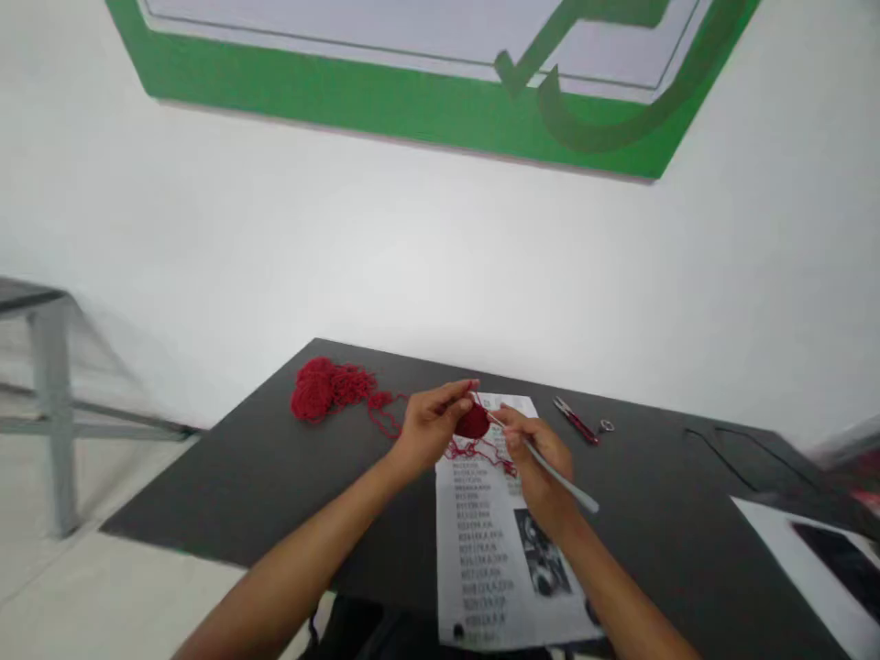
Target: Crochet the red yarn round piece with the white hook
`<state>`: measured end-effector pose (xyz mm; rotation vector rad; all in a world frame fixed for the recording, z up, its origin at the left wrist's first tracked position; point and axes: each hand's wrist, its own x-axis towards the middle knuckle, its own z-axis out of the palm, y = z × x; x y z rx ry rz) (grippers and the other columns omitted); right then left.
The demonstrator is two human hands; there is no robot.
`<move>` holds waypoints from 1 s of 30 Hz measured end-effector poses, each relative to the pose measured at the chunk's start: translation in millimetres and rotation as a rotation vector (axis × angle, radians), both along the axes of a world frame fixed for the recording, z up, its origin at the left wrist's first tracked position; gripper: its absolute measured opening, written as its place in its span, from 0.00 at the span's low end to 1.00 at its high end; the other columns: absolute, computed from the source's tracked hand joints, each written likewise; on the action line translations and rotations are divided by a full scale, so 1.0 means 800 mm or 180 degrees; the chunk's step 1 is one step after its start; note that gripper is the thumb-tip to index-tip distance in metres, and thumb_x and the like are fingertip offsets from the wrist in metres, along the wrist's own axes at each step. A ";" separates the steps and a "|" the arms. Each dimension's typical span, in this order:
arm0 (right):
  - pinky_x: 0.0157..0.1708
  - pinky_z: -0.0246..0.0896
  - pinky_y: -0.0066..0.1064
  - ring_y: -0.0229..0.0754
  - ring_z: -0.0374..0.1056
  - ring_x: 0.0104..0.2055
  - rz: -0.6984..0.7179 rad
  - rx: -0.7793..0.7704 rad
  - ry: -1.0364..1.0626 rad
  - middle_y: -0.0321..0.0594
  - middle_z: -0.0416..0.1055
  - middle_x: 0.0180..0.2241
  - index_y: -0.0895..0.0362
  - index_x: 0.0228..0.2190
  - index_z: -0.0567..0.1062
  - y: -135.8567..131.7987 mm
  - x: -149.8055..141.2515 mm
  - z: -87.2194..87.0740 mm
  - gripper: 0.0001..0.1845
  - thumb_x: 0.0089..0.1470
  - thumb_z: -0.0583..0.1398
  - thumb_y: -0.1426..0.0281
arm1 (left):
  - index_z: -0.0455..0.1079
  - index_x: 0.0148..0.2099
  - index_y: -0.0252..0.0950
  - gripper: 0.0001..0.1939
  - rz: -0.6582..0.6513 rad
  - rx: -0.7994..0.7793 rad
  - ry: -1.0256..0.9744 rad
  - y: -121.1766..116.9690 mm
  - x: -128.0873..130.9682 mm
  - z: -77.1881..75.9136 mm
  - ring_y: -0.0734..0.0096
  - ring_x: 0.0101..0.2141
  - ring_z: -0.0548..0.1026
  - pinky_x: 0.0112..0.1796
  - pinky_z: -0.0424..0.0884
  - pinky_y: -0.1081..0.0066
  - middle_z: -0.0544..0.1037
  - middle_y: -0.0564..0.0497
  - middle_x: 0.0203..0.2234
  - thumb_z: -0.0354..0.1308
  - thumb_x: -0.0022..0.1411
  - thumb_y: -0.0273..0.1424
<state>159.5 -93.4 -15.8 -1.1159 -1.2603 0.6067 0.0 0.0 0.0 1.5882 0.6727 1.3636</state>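
Observation:
My left hand (430,423) pinches a small round piece of red crochet work (473,423) above a printed sheet (491,541) on the dark table (275,477). Closed around a grey crochet hook (550,467), my right hand (536,454) points the hook's tip into the red piece. Loose red yarn (481,452) hangs between the hands and trails left to a red yarn ball (323,390) near the table's far left corner.
Small red-handled snips (576,421) and a tiny metal item (606,425) lie right of the sheet. Another paper (818,559) sits at the right edge. A white wall with a green-framed board rises behind. A grey table frame (48,412) stands at left.

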 end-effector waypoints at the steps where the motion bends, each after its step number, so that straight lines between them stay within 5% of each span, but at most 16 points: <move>1: 0.64 0.56 0.53 0.54 0.69 0.61 0.0064 0.0022 0.0188 0.44 0.80 0.49 0.52 0.37 0.79 0.001 -0.002 0.000 0.16 0.60 0.63 0.53 | 0.83 0.46 0.34 0.16 -0.0002 -0.0042 -0.0049 0.003 0.000 -0.002 0.58 0.40 0.84 0.44 0.79 0.62 0.86 0.42 0.41 0.66 0.58 0.36; 7: 0.58 0.67 0.46 0.47 0.77 0.49 0.0898 0.0060 0.1802 0.41 0.82 0.42 0.53 0.30 0.76 0.013 -0.012 0.005 0.13 0.57 0.67 0.56 | 0.83 0.43 0.33 0.16 -0.0104 -0.0094 -0.0363 0.006 0.000 -0.012 0.61 0.35 0.83 0.39 0.80 0.65 0.86 0.43 0.37 0.69 0.56 0.39; 11: 0.52 0.71 0.39 0.41 0.76 0.43 0.1185 -0.0065 0.2308 0.38 0.81 0.39 0.52 0.29 0.77 0.019 -0.009 0.004 0.12 0.54 0.70 0.58 | 0.81 0.48 0.34 0.14 -0.0019 0.0473 -0.0119 -0.005 0.003 -0.016 0.66 0.33 0.82 0.36 0.78 0.70 0.85 0.45 0.36 0.66 0.61 0.34; 16: 0.45 0.70 0.31 0.39 0.72 0.40 0.0660 0.0245 0.1516 0.37 0.77 0.35 0.52 0.31 0.80 0.018 0.001 -0.005 0.13 0.55 0.69 0.56 | 0.79 0.50 0.37 0.13 0.0147 0.1569 0.0251 -0.013 0.008 -0.020 0.72 0.30 0.78 0.34 0.74 0.73 0.83 0.48 0.31 0.63 0.63 0.28; 19: 0.43 0.69 0.35 0.42 0.72 0.40 0.0090 0.0340 0.0576 0.40 0.76 0.36 0.53 0.34 0.81 0.014 0.002 -0.003 0.15 0.61 0.63 0.55 | 0.78 0.55 0.39 0.17 0.0233 0.1763 0.0286 -0.017 0.013 -0.028 0.71 0.31 0.78 0.34 0.74 0.72 0.82 0.47 0.32 0.63 0.65 0.28; 22: 0.42 0.69 0.34 0.42 0.72 0.40 -0.0664 0.0553 -0.0457 0.40 0.76 0.38 0.53 0.35 0.82 0.008 0.000 -0.001 0.14 0.63 0.61 0.58 | 0.78 0.55 0.39 0.16 0.0173 0.1312 0.0137 -0.024 0.020 -0.038 0.67 0.35 0.79 0.37 0.75 0.69 0.83 0.44 0.36 0.62 0.66 0.31; 25: 0.37 0.69 0.32 0.41 0.72 0.38 -0.1105 0.0982 -0.1210 0.40 0.75 0.38 0.51 0.35 0.84 0.005 -0.003 -0.005 0.13 0.63 0.61 0.59 | 0.78 0.55 0.38 0.19 -0.0327 0.0123 -0.0253 -0.032 0.027 -0.040 0.65 0.36 0.81 0.39 0.77 0.66 0.84 0.43 0.40 0.62 0.66 0.39; 27: 0.35 0.68 0.30 0.40 0.72 0.37 -0.1022 0.1209 -0.1417 0.40 0.75 0.37 0.51 0.36 0.84 0.004 -0.004 -0.008 0.13 0.64 0.60 0.59 | 0.80 0.52 0.35 0.21 -0.0663 -0.0470 -0.0473 -0.034 0.028 -0.037 0.64 0.36 0.81 0.39 0.77 0.65 0.85 0.42 0.40 0.62 0.65 0.45; 30: 0.36 0.69 0.30 0.40 0.73 0.38 -0.0512 0.1206 -0.1336 0.38 0.75 0.38 0.48 0.37 0.83 0.003 0.001 -0.007 0.12 0.65 0.60 0.60 | 0.82 0.48 0.33 0.23 -0.0747 -0.0663 -0.0601 -0.032 0.023 -0.031 0.66 0.34 0.80 0.38 0.75 0.68 0.84 0.43 0.35 0.67 0.59 0.47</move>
